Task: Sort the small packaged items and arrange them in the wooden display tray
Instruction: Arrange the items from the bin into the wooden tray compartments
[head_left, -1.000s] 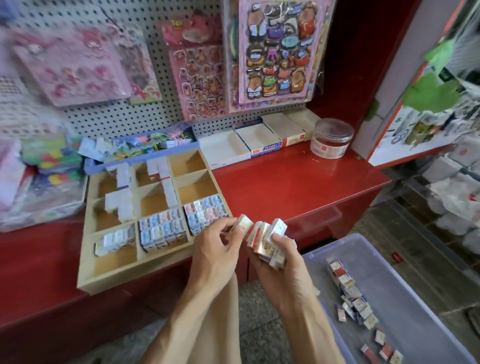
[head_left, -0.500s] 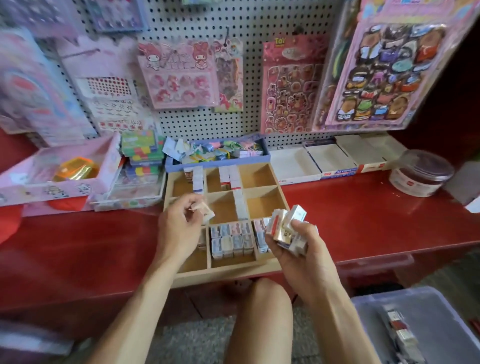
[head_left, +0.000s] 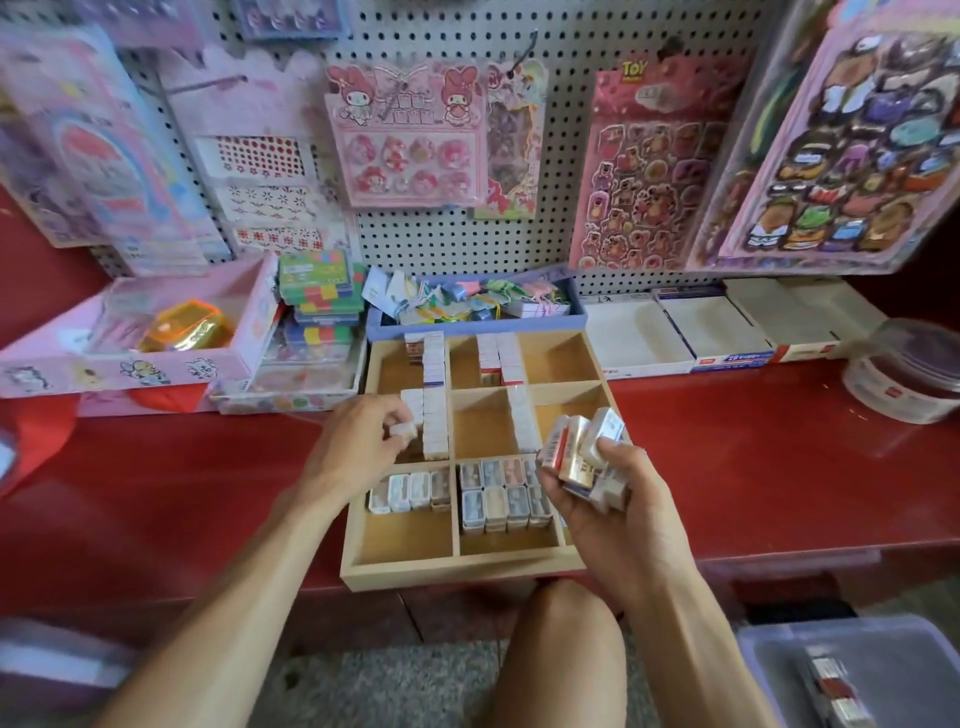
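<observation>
One small packet (head_left: 404, 429) is pinched in the fingertips of my left hand (head_left: 358, 447), hovering over the middle-left compartment of the wooden tray (head_left: 457, 564), just beside a standing row of white packets (head_left: 434, 423). My right hand (head_left: 608, 499) is curled around a loose bundle of packets (head_left: 582, 457), held above the tray's right side. I think a careless nudge from my left fingers could topple that upright row, and the fanned bundle looks likely to spill if my grip slackens. Beneath both hands is a glossy red counter (head_left: 753, 483); beyond my fingers, a pegboard (head_left: 561, 130) hung with sticker sheets; below my right wrist, a grey bin (head_left: 883, 670) with more packets.
</observation>
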